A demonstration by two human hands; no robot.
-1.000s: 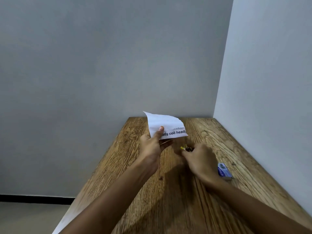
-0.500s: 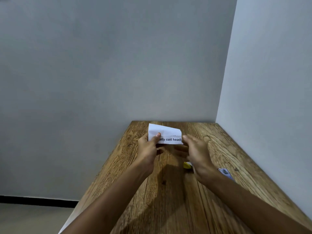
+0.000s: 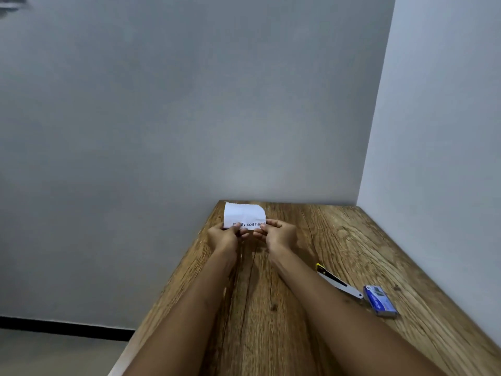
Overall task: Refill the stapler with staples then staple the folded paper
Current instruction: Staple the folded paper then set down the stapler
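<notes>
A small white paper [image 3: 244, 214] with black printed words is held up over the far part of the wooden table [image 3: 339, 234]. My left hand [image 3: 223, 236] pinches its lower left edge and my right hand [image 3: 279, 233] pinches its lower right edge. The stapler [image 3: 339, 280], silver with a yellow tip, lies on the table to the right of my right forearm, with no hand on it. A small blue staple box [image 3: 379, 301] lies just right of the stapler.
Grey walls close the table in at the back and along the right side. The table's left edge drops to the floor, where a dark skirting strip [image 3: 65, 327] runs.
My right hand has left the stapler on the table and moved up to the paper, which both hands now hold farther away. The view has tilted, so stapler and box show lower right.
</notes>
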